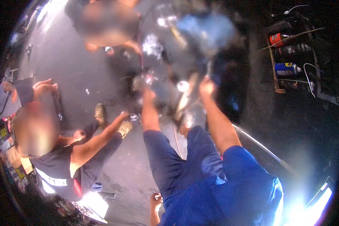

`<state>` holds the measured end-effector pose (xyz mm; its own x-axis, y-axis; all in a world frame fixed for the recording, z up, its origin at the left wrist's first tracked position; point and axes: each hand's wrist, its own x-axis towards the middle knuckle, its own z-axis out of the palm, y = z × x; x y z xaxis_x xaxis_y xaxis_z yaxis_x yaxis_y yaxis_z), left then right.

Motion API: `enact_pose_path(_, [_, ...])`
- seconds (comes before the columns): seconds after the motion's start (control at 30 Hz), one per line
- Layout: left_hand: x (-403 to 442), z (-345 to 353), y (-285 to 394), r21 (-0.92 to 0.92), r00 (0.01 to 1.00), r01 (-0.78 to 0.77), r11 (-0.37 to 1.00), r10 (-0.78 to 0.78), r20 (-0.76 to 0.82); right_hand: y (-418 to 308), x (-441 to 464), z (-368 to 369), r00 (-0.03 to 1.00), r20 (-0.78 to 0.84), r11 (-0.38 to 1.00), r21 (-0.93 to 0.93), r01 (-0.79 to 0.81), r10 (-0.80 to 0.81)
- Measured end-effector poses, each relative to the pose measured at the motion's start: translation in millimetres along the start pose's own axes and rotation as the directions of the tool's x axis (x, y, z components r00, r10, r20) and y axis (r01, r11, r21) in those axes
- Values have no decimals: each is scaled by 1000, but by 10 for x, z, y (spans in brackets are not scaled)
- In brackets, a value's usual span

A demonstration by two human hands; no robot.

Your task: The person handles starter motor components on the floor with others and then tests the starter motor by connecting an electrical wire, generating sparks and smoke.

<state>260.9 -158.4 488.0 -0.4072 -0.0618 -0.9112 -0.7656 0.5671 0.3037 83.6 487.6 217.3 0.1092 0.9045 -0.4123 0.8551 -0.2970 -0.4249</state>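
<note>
My left hand (148, 95) reaches forward against a blurred cluster of parts (143, 81); haze and blur hide its fingers. My right hand (206, 89) is closed, with a thin upright shape rising from it that I cannot identify. Between my hands are a bright round spot (183, 86) and a long pale bar (184, 98), slanted. Beyond my right hand is a blurred blue shape (211, 30).
A person in a dark sleeveless top (56, 169) sits at left, one hand near my left forearm. Other people are at far left and top. A rack at right holds a blue can (286, 69) and a red can (278, 40). Another hand (156, 201) shows at the bottom.
</note>
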Motion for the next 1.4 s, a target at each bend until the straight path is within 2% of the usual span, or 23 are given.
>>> enact_pose_path(0.03, [34,89,2,-67,999,37,997,-38,-14,-37,57,10,1000,10,1000,11,-3,3])
enact_pose_path(0.13, [126,184,-17,49,994,103,993,-100,-48,-203,145,9,999,47,999,35,3,-5])
enact_pose_path(0.23, [89,248,30,118,999,53,992,-51,-16,-273,233,92,998,-16,999,-9,54,-54])
enact_pose_path(0.33, [-75,418,460,-8,990,131,991,-131,-53,-271,285,135,988,-69,990,-38,133,-135])
enact_pose_path(0.43, [-63,475,494,50,992,115,992,-112,-57,-361,235,115,995,-76,998,-3,67,-67])
enact_pose_path(0.53, [3,467,447,-20,997,72,997,-72,-26,-344,270,132,989,-72,991,-60,123,-127])
enact_pose_path(0.63, [15,454,468,225,996,-1,974,20,-82,-374,274,179,990,-128,998,-3,58,-57])
enact_pose_path(0.73, [86,403,352,106,992,95,990,-86,-90,-286,361,386,947,-291,989,-94,111,-134])
enact_pose_path(0.83, [204,310,-92,294,991,-85,952,111,-76,-299,403,319,987,-144,997,-51,63,-69])
enact_pose_path(0.87, [169,296,-183,275,991,-70,959,98,-90,-255,375,333,993,-107,998,-44,40,-45])
enact_pose_path(1.0, [278,338,-149,252,993,-48,966,73,-88,-300,359,328,980,-195,998,41,41,-32])
enact_pose_path(1.13, [376,286,-323,251,995,-31,967,54,-82,-169,470,514,970,-230,995,-78,65,-81])
enact_pose_path(1.23, [336,364,-127,228,983,-114,967,143,-113,-180,461,495,973,-209,992,-97,81,-100])
enact_pose_path(1.27, [352,379,-69,194,990,-94,976,112,-86,-218,429,418,975,-198,992,-93,80,-97])
enact_pose_path(1.33, [345,351,-62,127,998,-38,991,44,-46,-321,338,301,980,-192,997,-60,48,-59])
enact_pose_path(1.37, [356,340,-43,123,998,-48,991,52,-30,-462,186,159,983,-185,1000,8,-20,21])
enact_pose_path(1.4, [336,321,-45,116,998,-53,992,56,-23,-348,289,282,961,-274,999,-37,26,-35])
